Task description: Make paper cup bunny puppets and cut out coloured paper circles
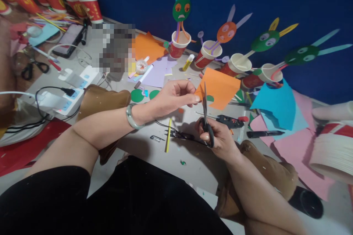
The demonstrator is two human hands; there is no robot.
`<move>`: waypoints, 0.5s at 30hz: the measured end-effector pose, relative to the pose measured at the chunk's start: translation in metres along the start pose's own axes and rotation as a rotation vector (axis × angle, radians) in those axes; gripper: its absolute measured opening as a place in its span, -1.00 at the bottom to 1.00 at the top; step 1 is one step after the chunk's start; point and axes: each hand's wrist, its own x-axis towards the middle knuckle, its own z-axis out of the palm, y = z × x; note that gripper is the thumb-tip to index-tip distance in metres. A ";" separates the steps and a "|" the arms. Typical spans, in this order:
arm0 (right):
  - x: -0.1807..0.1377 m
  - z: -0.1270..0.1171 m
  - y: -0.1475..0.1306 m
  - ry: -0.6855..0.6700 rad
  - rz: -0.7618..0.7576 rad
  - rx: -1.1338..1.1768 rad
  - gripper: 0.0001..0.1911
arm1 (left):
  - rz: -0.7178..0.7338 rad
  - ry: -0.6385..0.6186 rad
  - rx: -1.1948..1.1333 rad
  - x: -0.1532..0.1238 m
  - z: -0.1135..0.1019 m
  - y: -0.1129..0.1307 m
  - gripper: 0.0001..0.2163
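Observation:
My left hand is closed in a pinch on the left edge of an orange paper sheet, held above the floor. A pale green bangle circles that wrist. My right hand grips black-handled scissors, with fingers through the loops. The blades point up and meet the orange paper's lower left edge, right next to my left fingertips.
A glue gun, a yellow strip and paper scraps lie on the grey floor. Red cups with paper rabbit faces line the blue wall. Blue paper, pink paper, a white cup stack, a power strip and brown boots surround me.

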 end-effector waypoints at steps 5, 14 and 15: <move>0.000 -0.002 0.000 -0.025 -0.019 -0.019 -0.20 | -0.023 -0.010 0.017 -0.001 -0.001 0.001 -0.66; -0.001 -0.003 0.003 -0.035 -0.024 -0.004 -0.23 | -0.032 -0.012 -0.033 -0.001 -0.001 -0.002 -0.70; -0.001 -0.003 0.003 -0.038 -0.025 0.001 -0.23 | -0.033 -0.017 -0.038 -0.001 -0.001 -0.002 -0.70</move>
